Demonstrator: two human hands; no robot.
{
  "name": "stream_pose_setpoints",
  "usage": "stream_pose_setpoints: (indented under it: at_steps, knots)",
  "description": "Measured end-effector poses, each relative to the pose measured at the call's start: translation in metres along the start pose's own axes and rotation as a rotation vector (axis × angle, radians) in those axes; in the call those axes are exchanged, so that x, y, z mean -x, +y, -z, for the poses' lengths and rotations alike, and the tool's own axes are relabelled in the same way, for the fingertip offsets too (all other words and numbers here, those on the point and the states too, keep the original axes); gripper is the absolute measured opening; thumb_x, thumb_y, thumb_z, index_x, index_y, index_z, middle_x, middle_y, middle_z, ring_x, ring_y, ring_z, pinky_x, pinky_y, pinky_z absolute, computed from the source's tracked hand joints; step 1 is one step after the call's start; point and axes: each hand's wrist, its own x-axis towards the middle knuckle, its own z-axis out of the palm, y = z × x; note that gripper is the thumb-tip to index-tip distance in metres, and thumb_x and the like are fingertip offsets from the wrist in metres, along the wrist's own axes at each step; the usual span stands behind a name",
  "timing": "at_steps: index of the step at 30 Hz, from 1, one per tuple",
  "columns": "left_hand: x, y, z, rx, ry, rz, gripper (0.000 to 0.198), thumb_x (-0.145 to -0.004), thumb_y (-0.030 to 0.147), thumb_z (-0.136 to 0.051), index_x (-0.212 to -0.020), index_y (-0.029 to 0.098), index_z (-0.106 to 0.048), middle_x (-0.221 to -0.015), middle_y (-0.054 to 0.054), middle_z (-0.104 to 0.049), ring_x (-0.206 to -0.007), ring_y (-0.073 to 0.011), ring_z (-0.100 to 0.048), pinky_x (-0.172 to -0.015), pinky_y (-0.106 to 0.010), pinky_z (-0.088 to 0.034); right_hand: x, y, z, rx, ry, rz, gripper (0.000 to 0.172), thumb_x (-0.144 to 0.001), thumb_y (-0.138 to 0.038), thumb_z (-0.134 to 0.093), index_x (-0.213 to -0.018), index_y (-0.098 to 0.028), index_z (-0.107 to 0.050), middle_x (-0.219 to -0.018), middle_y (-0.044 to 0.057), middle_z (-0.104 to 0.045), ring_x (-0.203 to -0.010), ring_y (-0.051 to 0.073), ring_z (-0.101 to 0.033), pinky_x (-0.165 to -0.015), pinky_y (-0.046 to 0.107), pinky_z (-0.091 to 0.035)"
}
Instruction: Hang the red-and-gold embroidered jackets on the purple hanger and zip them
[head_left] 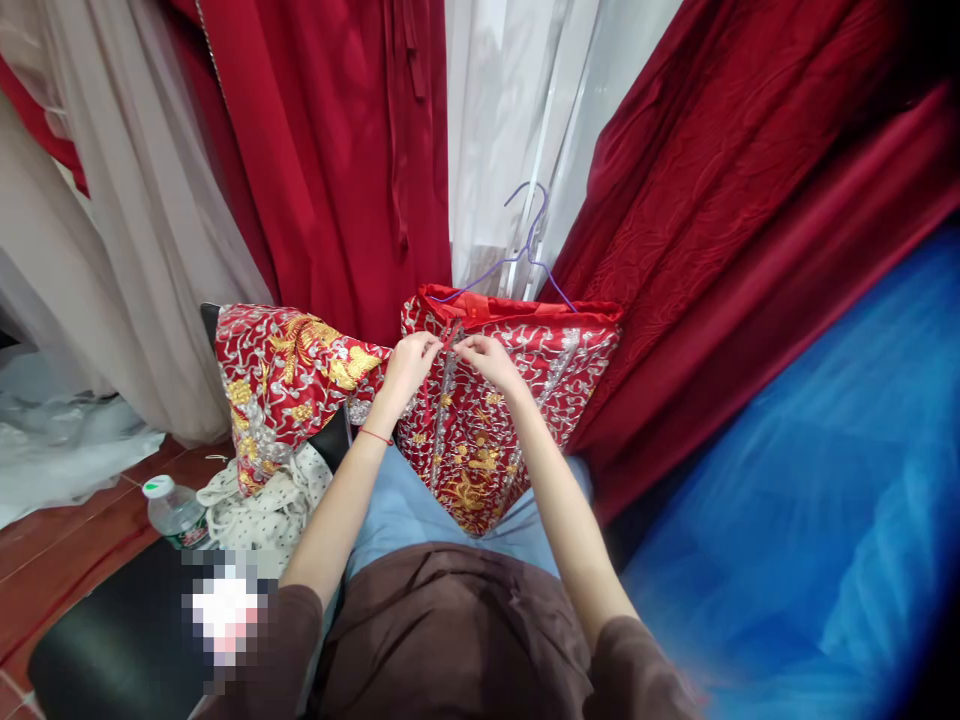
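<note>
A red garment [525, 370] with gold and silver embroidery lies across my lap on a purple wire hanger [529, 250]. My left hand [409, 365] and my right hand [487, 358] meet at the garment's front near the collar. Both have their fingers pinched on the cloth at its centre seam. One sleeve of the garment [285, 385] spreads out to the left over a chair back.
Red dresses [337, 150] and pale sheer gowns [112, 250] hang close behind. A blue cover [810, 480] fills the right side. A plastic water bottle [174, 512] and a white dotted cloth [262, 505] sit on a black seat [112, 630] at left.
</note>
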Motion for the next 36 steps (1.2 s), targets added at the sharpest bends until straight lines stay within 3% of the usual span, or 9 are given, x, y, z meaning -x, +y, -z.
stream_pose_setpoints:
  at_steps: [2, 5, 10, 14, 18, 24, 27, 31, 36]
  knots:
    - [0.003, 0.001, 0.012, -0.132, -0.035, -0.07, 0.017, -0.097, 0.024, -0.053, -0.088, 0.019, -0.066, -0.096, -0.008, -0.073, -0.09, -0.0227, -0.066, -0.086, -0.034, -0.048, -0.004, -0.007, 0.009, 0.215, 0.034, 0.046, 0.022, -0.084, -0.037, -0.064, -0.072, -0.018, -0.063, -0.065, 0.0, -0.061, -0.063, 0.014, -0.052, -0.065, 0.027, -0.041]
    - [0.008, 0.004, 0.027, -0.237, -0.102, -0.149, 0.019, -0.1, 0.027, -0.048, -0.093, 0.019, -0.064, -0.098, -0.008, -0.071, -0.093, -0.023, -0.064, -0.085, -0.034, -0.047, -0.01, -0.018, 0.018, 0.54, 0.239, 0.11, 0.017, -0.092, -0.025, -0.054, -0.083, -0.017, -0.065, -0.083, 0.008, -0.069, -0.076, 0.02, -0.061, -0.075, 0.033, -0.044]
    - [0.013, 0.005, 0.049, -0.49, -0.018, 0.013, 0.026, -0.101, 0.031, -0.044, -0.091, 0.019, -0.065, -0.098, -0.013, -0.072, -0.099, -0.0309, -0.061, -0.09, -0.044, -0.042, -0.013, -0.028, 0.026, 0.819, 0.486, 0.215, 0.025, -0.102, -0.026, -0.037, -0.101, -0.015, -0.06, -0.108, 0.02, -0.067, -0.094, 0.028, -0.063, -0.09, 0.044, -0.044]
    - [0.003, 0.009, 0.045, -0.477, -0.024, 0.081, 0.023, -0.098, 0.027, -0.046, -0.089, 0.017, -0.064, -0.106, -0.017, -0.07, -0.109, -0.0343, -0.058, -0.097, -0.05, -0.038, -0.009, -0.026, 0.024, 0.721, 0.485, 0.213, 0.021, -0.101, -0.024, -0.037, -0.096, -0.017, -0.057, -0.105, 0.017, -0.067, -0.093, 0.027, -0.062, -0.088, 0.041, -0.045]
    - [-0.017, 0.017, 0.016, -0.167, -0.08, 0.091, 0.023, -0.1, 0.035, -0.047, -0.094, 0.019, -0.063, -0.108, -0.012, -0.072, -0.108, -0.0293, -0.062, -0.1, -0.047, -0.039, -0.006, -0.023, 0.018, 0.494, 0.377, 0.139, 0.014, -0.096, -0.023, -0.044, -0.087, -0.02, -0.053, -0.087, 0.009, -0.067, -0.081, 0.022, -0.062, -0.08, 0.034, -0.045]
    - [-0.033, 0.016, -0.015, 0.38, 0.06, 0.114, 0.035, -0.1, 0.04, -0.045, -0.075, 0.02, -0.057, -0.075, -0.005, -0.068, -0.075, -0.0189, -0.065, -0.079, -0.03, -0.048, -0.001, -0.013, 0.012, 0.282, 0.106, 0.03, 0.022, -0.093, -0.037, -0.051, -0.077, -0.022, -0.053, -0.061, -0.003, -0.055, -0.06, 0.015, -0.051, -0.063, 0.027, -0.04]
    - [-0.025, 0.014, -0.02, 0.546, -0.033, 0.07, 0.034, -0.1, 0.036, -0.043, -0.074, 0.02, -0.056, -0.067, -0.001, -0.064, -0.066, -0.0158, -0.063, -0.073, -0.027, -0.048, -0.002, -0.01, 0.009, 0.134, 0.05, 0.049, 0.023, -0.092, -0.039, -0.05, -0.077, -0.022, -0.053, -0.06, -0.004, -0.053, -0.057, 0.013, -0.049, -0.061, 0.026, -0.041]
    - [-0.017, 0.01, -0.019, 0.476, -0.148, 0.047, 0.03, -0.099, 0.034, -0.046, -0.075, 0.02, -0.058, -0.067, 0.0, -0.065, -0.068, -0.015, -0.062, -0.073, -0.026, -0.047, -0.009, -0.015, 0.009, 0.091, 0.074, 0.06, 0.019, -0.089, -0.032, -0.051, -0.075, -0.021, -0.053, -0.061, -0.003, -0.055, -0.056, 0.013, -0.052, -0.063, 0.027, -0.043]
    - [-0.023, 0.004, -0.014, 0.148, 0.074, 0.057, 0.029, -0.098, 0.032, -0.05, -0.073, 0.019, -0.06, -0.073, -0.003, -0.064, -0.069, -0.0169, -0.058, -0.073, -0.03, -0.044, -0.013, -0.023, 0.018, 0.243, 0.262, 0.146, 0.019, -0.09, -0.029, -0.049, -0.074, -0.021, -0.055, -0.064, -0.001, -0.059, -0.066, 0.016, -0.056, -0.074, 0.028, -0.045]
